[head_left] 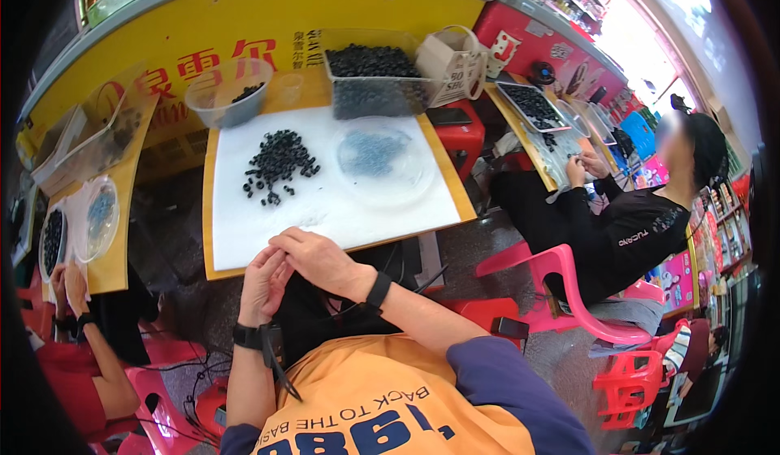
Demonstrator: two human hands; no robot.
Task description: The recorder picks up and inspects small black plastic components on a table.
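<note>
My left hand (262, 284) and my right hand (322, 261) meet at the near edge of the white-topped table (244, 248). Fingertips of both are pinched together, and whatever they hold is too small or hidden to make out. Beyond them, a loose pile of small black ring-like parts (280, 161) lies on the white surface. To its right is a shallow round clear dish (410, 183) with many tiny bluish translucent pieces (374, 153) in it. A few small clear bits (305, 219) are scattered just past my fingers.
At the table's far side stand a clear bin (382, 101) of black parts, a clear round bowl (219, 114) and a beige bag (447, 63). A person (642, 211) works at the right on a pink chair (561, 280); another person's hands (71, 288) work at the left table.
</note>
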